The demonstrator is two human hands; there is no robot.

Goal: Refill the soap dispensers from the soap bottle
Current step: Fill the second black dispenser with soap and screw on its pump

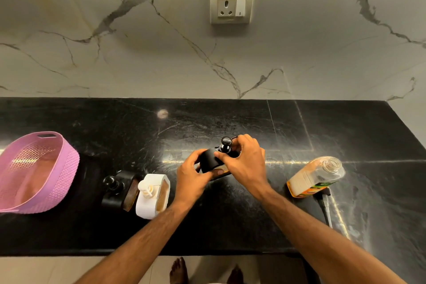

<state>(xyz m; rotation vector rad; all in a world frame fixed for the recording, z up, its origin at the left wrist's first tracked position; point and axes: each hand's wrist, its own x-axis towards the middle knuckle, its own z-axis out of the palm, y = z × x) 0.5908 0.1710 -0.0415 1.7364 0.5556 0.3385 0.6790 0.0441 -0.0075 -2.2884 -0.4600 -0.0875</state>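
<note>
Both hands meet at the middle of the black surface (pixel 230 214). The left hand (pixel 192 174) curls round the body of a black soap dispenser (pixel 210 159), thumb across its front, while the right hand (pixel 245 160) pinches at the neck below the dispenser's round black pump head (pixel 226 142). The dispenser stands between the two palms, touching both.

At nine o'clock from the hands, near the front edge, a white dispenser (pixel 152 196) stands with its pump on, and just beside it, further toward nine, a second black dispenser (pixel 117 189), the two touching or nearly so.

At three o'clock the soap bottle (pixel 315 176) stands uncapped, its clear neck open, orange liquid in the lower part, well apart from the hands.

Far out at nine o'clock sits a pink basket (pixel 66 163). At twelve o'clock on the marble wall is a socket plate (pixel 231 4).
</note>
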